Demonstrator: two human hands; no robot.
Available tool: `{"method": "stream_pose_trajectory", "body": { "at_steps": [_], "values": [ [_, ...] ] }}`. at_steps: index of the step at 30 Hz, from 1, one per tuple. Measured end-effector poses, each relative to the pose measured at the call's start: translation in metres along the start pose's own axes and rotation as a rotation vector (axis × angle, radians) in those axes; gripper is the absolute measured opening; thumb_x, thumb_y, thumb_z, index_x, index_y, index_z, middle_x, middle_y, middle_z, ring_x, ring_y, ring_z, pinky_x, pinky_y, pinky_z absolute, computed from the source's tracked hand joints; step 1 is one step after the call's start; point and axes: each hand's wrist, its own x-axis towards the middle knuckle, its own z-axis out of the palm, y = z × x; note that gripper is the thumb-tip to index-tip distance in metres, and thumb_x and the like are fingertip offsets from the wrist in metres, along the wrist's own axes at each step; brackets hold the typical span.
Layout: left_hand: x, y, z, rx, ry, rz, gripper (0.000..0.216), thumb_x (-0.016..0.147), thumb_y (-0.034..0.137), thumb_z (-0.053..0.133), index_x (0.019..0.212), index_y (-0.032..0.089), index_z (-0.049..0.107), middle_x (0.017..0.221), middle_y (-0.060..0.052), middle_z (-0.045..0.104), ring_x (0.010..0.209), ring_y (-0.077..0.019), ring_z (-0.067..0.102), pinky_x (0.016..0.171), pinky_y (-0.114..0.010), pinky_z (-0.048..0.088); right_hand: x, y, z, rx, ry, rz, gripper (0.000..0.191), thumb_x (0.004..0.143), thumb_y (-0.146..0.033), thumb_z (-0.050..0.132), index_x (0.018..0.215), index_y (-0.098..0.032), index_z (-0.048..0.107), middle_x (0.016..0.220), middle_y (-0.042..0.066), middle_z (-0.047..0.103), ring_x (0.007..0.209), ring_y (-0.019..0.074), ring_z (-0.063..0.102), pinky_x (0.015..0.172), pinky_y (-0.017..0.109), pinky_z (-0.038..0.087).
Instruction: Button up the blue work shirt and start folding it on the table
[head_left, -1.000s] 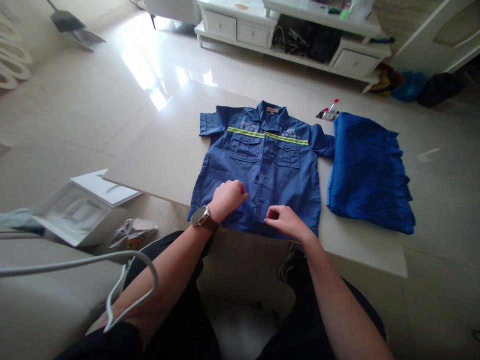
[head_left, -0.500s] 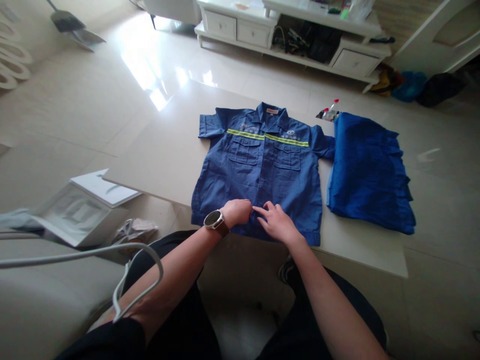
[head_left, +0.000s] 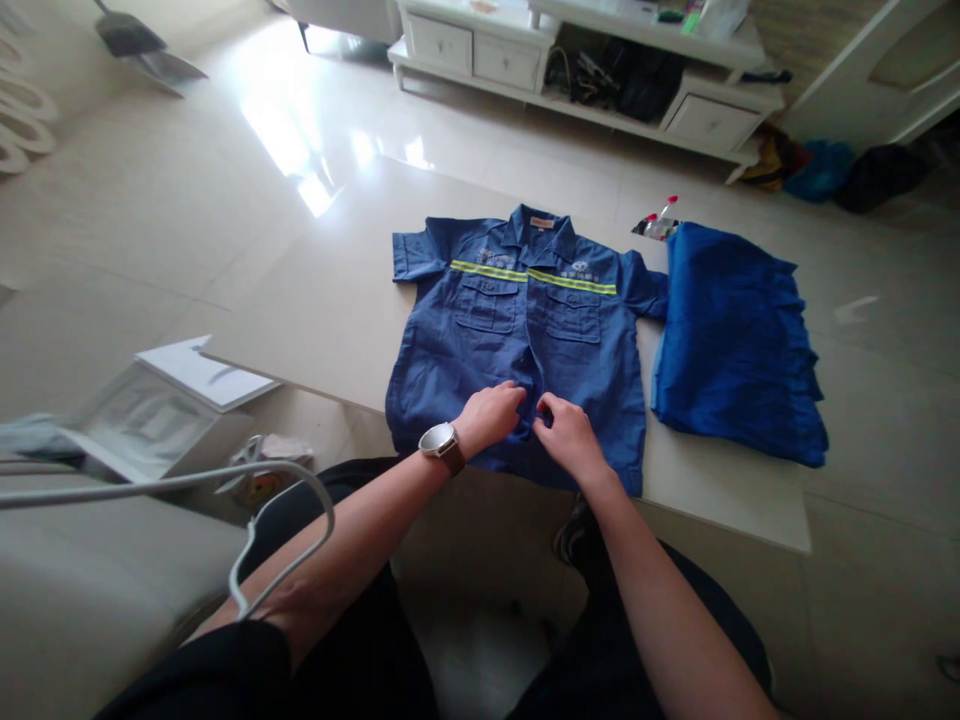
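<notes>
A blue short-sleeved work shirt (head_left: 480, 345) with yellow-green stripes across the chest lies face up, its collar pointing away from me. Near the lower front opening, my left hand (head_left: 491, 412), below a wristwatch (head_left: 439, 440), is closed on one front edge of the shirt, which is slightly raised. Just to its right, my right hand (head_left: 568, 432) has its fingers curled and thumb drawn in, pinching the other front edge. A dark gap shows between the two edges. The fingertips are partly hidden by the hands and cloth.
The shirt rests on a pale table (head_left: 300, 310). Folded bright blue cloth (head_left: 739, 345) lies at its right end, touching a sleeve. Bottles with red caps (head_left: 660, 222) stand behind. A white cable (head_left: 300, 475) loops near my left arm, and an open white box (head_left: 150, 415) sits left.
Both hands have moved slightly right along the shirt's lower front. The right fingers have curled in from being spread, and the front edges now part and lift.
</notes>
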Motion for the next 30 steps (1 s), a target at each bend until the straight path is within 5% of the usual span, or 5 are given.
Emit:
{"method": "stream_pose_trajectory", "body": {
  "at_steps": [5,9,15,22,30],
  "values": [
    [0.005,0.005,0.017,0.007,-0.046,-0.056,0.024,0.097,0.024,0.054,0.119,0.019,0.062,0.119,-0.010,0.065,0.098,-0.0222,0.071,0.085,-0.031,0.054,-0.003,0.002,-0.001,0.069,0.056,0.048,0.044,0.083,-0.019,0.057,0.127,-0.024,0.056,0.097,0.006,0.073,0.081,0.0223,0.067,0.073,0.030,0.045],
    [0.010,0.005,0.024,-0.009,-0.049,-0.101,0.022,0.098,0.022,0.051,0.117,0.016,0.061,0.119,-0.012,0.065,0.101,-0.0220,0.070,0.088,-0.032,0.054,-0.004,0.007,0.000,0.116,0.074,0.050,0.057,0.079,-0.015,0.055,0.135,-0.022,0.051,0.099,0.006,0.074,0.080,0.0226,0.069,0.074,0.030,0.048],
    [0.018,0.003,0.023,-0.090,0.005,-0.097,0.016,0.097,0.024,0.054,0.107,0.016,0.064,0.113,-0.012,0.068,0.100,-0.0228,0.068,0.088,-0.033,0.053,-0.003,0.013,0.000,0.217,0.137,0.108,0.056,0.074,-0.015,0.058,0.130,-0.018,0.060,0.096,0.007,0.076,0.082,0.0228,0.071,0.079,0.032,0.054],
    [0.024,0.002,0.006,-0.328,0.205,0.000,0.015,0.090,0.014,0.059,0.104,0.018,0.065,0.096,-0.007,0.072,0.090,-0.0199,0.066,0.084,-0.030,0.052,-0.003,0.008,-0.009,0.429,0.165,0.130,0.033,0.073,-0.015,0.058,0.101,-0.020,0.076,0.091,0.005,0.080,0.079,0.0201,0.073,0.081,0.032,0.058],
    [0.017,0.005,-0.010,-0.335,0.212,0.089,0.022,0.093,0.015,0.058,0.109,0.017,0.073,0.099,-0.008,0.072,0.092,-0.0190,0.066,0.090,-0.030,0.052,-0.001,0.004,-0.012,0.555,0.225,0.161,0.026,0.074,-0.019,0.058,0.092,-0.018,0.077,0.087,0.006,0.080,0.078,0.0202,0.073,0.079,0.032,0.058]
  ]
}}
